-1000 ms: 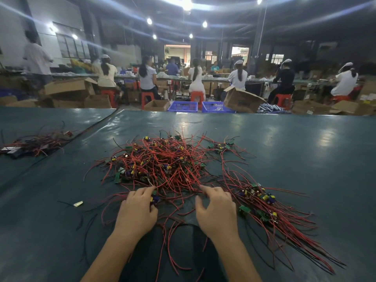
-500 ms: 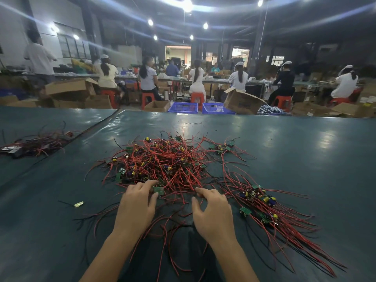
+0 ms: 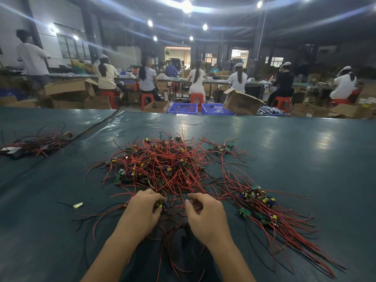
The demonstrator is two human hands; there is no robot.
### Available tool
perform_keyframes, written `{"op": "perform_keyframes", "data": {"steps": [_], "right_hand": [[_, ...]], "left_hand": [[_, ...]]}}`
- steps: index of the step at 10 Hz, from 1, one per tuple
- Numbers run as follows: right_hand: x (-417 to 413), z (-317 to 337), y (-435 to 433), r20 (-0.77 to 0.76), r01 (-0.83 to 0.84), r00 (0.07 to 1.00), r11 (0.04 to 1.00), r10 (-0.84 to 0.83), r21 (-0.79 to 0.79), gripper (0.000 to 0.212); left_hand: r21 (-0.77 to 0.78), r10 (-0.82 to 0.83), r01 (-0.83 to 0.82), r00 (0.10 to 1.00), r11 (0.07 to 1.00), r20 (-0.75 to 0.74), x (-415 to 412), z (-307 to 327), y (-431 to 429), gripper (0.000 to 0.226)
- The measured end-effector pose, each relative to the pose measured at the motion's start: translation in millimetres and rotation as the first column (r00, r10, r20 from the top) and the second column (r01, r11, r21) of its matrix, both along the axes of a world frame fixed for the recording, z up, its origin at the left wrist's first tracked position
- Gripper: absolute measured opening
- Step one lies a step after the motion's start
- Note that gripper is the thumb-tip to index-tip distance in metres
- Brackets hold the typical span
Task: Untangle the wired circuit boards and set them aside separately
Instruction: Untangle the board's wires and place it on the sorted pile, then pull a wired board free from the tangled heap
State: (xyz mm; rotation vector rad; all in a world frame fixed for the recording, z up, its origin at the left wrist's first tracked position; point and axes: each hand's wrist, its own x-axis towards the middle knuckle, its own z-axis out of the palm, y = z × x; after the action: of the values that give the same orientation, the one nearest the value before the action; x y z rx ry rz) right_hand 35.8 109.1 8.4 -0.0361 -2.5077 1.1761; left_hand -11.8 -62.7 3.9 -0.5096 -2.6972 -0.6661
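Main tangle of wired circuit boards sits mid-table on the green mat. It has too many boards for me to count, and red leads stick out every way with no single axis.

At the tangle's near edge, my left hand has its fingers curled round one small board with yellow and blue parts. The board sits at the fingertips, on the thumb side, just off the mat. The fingers mostly hide it, so I can't read its long axis.

My right hand is just right of the held board, apart from the left hand. Its fingers are curled over red wires, but I can't tell whether it pinches one.

Right of the tangle lies one sorted bunch, boards toward the tangle. Its wires lie roughly parallel, with the long axis running away to the near right.

One small cluster lies at the tangle's far-right edge. One separate heap lies well left of the tangle. One pale scrap lies left of the tangle's near edge.

Beyond the tangle, past the table edge, I count two blue crates side by side.
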Motion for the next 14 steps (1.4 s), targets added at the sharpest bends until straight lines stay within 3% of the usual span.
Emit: {"op": "perform_keyframes", "data": {"steps": [1, 2, 3, 4, 5, 7, 8, 9, 10, 11, 12, 13, 14], "right_hand": [[1.1, 1.9, -1.7, -0.047, -0.005, 0.999, 0.998, 0.002, -0.058, 0.019], [3.1, 5.1, -3.6, -0.056, -0.032, 0.998, 0.992, 0.025, -0.119, 0.029], [4.8, 9.4, -9.1, 0.058, -0.069, 0.994, 0.961, 0.088, -0.267, 0.045], [3.1, 17.0, -13.9, 0.163, -0.02, 0.974, 0.771, 0.16, -0.636, 0.042], [2.7, 22.3, -12.9, 0.162, 0.03, 0.973, 0.609, 0.163, -0.793, 0.033], [4.8, 28.5, -8.3, 0.107, 0.098, 0.994, 0.52, -0.014, -0.849, 0.022], [5.3, 29.4, -5.7, 0.112, 0.111, 0.993, 0.467, -0.026, -0.877, 0.026], [6.5, 29.8, -7.2, 0.084, 0.063, 0.996, 0.484, 0.023, -0.873, 0.023], [8.3, 29.9, -14.9, 0.052, -0.034, 0.985, 0.485, 0.163, -0.874, 0.022], [9.4, 28.1, -22.1, 0.034, -0.083, 0.976, 0.516, 0.214, -0.852, 0.023], [8.4, 26.2, -23.3, -0.019, -0.099, 0.989, 0.577, 0.143, -0.811, 0.033], [8.8, 26.4, -23.4, -0.042, -0.112, 0.991, 0.609, 0.127, -0.786, 0.037], [7.5, 25.1, -24.3, 0.039, -0.048, 0.989, 0.572, 0.14, -0.819, 0.033]], "left_hand": [[0.097, -0.013, 0.025, 0.992, 0.995, -0.128, 3.1, 4.2, 1.9, 0.02], [0.138, -0.058, 0.101, 0.957, 0.985, -0.286, 8.4, 13.4, 6.8, 0.018], [0.128, -0.119, 0.182, 0.912, 0.975, -0.392, 14.1, 19.2, 12.0, 0.018], [0.122, -0.187, 0.274, 0.862, 0.954, -0.471, 17.5, 21.4, 16.0, 0.015], [0.103, -0.247, 0.349, 0.815, 0.932, -0.525, 19.2, 21.4, 20.3, 0.015], [0.178, -0.274, 0.426, 0.796, 0.887, -0.54, 29.9, 21.1, 31.5, 0.009], [0.327, -0.338, 0.404, 0.91, 0.855, -0.239, 35.8, 19.5, 39.6, 0.029], [0.478, -0.32, 0.264, 0.947, 0.837, 0.036, 35.9, 14.1, 46.1, 0.058], [0.713, -0.327, 0.103, 0.927, 0.694, 0.185, 34.7, 17.3, 49.9, 0.063], [0.815, -0.32, 0.0, 0.92, 0.579, 0.228, 33.0, 20.3, 48.2, 0.05], [0.828, -0.321, 0.006, 0.923, 0.561, 0.211, 32.2, 20.1, 51.4, 0.051], [0.849, -0.366, -0.046, 0.889, 0.526, 0.275, 25.1, 12.4, 52.4, 0.036], [0.771, -0.302, -0.028, 0.911, 0.636, 0.282, 16.8, 0.0, 45.9, 0.036]]}}
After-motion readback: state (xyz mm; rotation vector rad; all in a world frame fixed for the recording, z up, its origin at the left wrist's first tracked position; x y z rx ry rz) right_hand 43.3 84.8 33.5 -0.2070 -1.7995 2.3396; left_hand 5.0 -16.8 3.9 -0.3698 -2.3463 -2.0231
